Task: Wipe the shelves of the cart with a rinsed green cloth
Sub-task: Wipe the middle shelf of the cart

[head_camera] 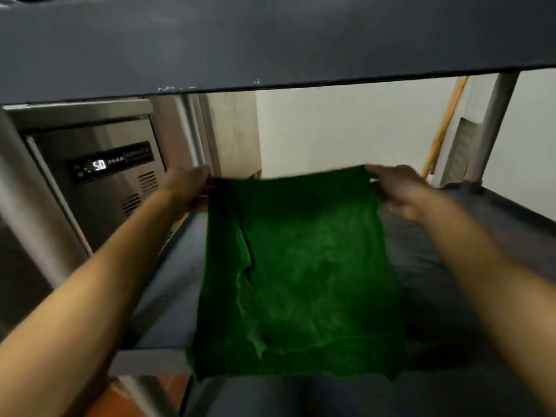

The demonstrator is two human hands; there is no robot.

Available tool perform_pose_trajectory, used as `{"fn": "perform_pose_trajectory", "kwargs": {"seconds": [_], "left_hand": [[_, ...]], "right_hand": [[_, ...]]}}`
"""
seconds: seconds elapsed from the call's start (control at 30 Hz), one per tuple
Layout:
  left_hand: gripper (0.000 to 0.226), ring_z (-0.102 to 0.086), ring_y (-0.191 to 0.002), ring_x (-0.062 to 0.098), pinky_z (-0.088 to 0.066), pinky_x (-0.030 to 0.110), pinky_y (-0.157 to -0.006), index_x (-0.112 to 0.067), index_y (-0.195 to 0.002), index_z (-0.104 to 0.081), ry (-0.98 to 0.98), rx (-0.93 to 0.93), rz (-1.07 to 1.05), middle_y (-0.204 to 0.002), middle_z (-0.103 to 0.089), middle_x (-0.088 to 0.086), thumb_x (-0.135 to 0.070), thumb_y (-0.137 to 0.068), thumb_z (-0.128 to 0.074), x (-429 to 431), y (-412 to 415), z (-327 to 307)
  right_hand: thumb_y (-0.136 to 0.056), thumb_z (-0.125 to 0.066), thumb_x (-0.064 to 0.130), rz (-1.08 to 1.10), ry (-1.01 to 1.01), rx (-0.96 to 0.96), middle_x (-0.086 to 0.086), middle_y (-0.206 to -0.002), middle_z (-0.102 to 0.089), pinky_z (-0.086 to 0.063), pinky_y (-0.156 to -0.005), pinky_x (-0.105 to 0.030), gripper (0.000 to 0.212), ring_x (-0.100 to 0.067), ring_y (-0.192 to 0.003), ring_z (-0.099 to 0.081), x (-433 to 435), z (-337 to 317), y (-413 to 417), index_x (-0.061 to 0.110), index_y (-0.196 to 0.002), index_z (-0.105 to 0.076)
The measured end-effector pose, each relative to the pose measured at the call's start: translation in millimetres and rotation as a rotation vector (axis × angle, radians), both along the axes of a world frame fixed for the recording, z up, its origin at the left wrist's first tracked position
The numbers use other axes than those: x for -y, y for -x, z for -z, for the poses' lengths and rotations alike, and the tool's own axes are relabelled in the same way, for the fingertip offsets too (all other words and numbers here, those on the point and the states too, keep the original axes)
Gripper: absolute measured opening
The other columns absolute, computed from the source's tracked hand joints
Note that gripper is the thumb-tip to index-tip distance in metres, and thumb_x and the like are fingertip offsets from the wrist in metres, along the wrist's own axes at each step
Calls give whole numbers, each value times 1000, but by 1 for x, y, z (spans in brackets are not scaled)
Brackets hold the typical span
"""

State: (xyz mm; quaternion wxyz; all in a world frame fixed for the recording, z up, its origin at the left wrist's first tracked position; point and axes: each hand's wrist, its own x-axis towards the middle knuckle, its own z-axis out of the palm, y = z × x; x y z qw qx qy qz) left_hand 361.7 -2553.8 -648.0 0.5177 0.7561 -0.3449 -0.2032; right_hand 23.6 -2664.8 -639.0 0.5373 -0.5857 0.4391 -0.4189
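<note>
Just the one head view, and it's pretty motion-blurred.

The green cloth [301, 266] is a single rectangle of fuzzy, towel-like fabric, with a long crease down its left side and a wrinkly near end. It's spread lengthways down the middle of the cart's lower shelf [457, 266]. Its near edge hangs just over the shelf's near rim, and its far edge is pulled straight between the two hands.

The left hand [188, 188] is at the cloth's far left corner and the right hand [400, 191] is at the far right corner. Each grip looks clenched on its corner of the cloth, with the right thumb lying along the top edge. The fingers themselves are too smeared to say more. Both forearms are bare and reach in from the near side.

I count two shelves. The lower one is a flat, dark grey-blue tray with a raised lip, matte and a bit scuffed. The upper shelf [270, 40] is the same dark colour and fills the top of the frame as a thick edge with a few pale scratches.

I can be sure of two round, dull metal posts: one near left [27, 200] and one far right [493, 124].

On the left, beside the cart, is one brushed stainless fridge unit [99, 206]. It has vent slots and a black display panel [112, 164] showing lit digits.

Far right, one wooden pole [445, 124] leans against the plain pale wall [346, 127]. A bit of reddish floor [120, 398] shows at near left.
</note>
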Motion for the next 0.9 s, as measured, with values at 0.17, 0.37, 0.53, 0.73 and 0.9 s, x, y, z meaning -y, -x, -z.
{"fn": "perform_pose_trajectory", "kwargs": {"seconds": [0.17, 0.37, 0.53, 0.73, 0.9], "left_hand": [[26, -60, -72, 21, -48, 28, -62, -5, -94, -66, -270, 424, 30, -84, -63, 11, -28, -102, -55, -11, 42, 68], [28, -63, -110, 33, -51, 41, -95, -14, -119, -65, -348, 714, 270, -121, -67, 13, -33, -101, -56, -27, 42, 123], [47, -26, -149, 33, -20, 60, -120, -27, -151, -39, -539, 916, 163, -161, -30, 11, -43, -106, -39, -52, 17, 114], [82, -7, -151, 52, -12, 74, -114, -18, -160, -15, -915, 710, -142, -163, -5, 34, -68, -98, -33, -80, 6, 114], [88, -39, -136, 45, -35, 52, -110, -12, -160, -15, -795, 617, -231, -152, -33, 29, -71, -97, -33, -83, 4, 120]], "right_hand": [[-96, -61, 23, -34, 322, -819, -23, -127, -63, -45, -91, -34, 24, -34, -115, -60, 2, 88, -7, 6, -113, -64], [-88, -30, 75, -353, 824, -1207, -14, -166, 12, 6, -122, -56, 79, -35, -152, 17, -52, 125, -29, 33, -155, -26], [-82, -21, 88, -688, 598, -1222, -1, -161, 32, 14, -119, -58, 92, -25, -148, 31, -85, 118, -51, 42, -158, 3], [-77, -13, 93, -708, 576, -1321, 1, -159, 35, 16, -117, -61, 99, -23, -148, 31, -95, 129, -66, 40, -153, 22], [-74, -10, 94, -704, 557, -1356, 3, -158, 37, 15, -118, -62, 100, -22, -147, 31, -94, 130, -74, 41, -152, 25]]}}
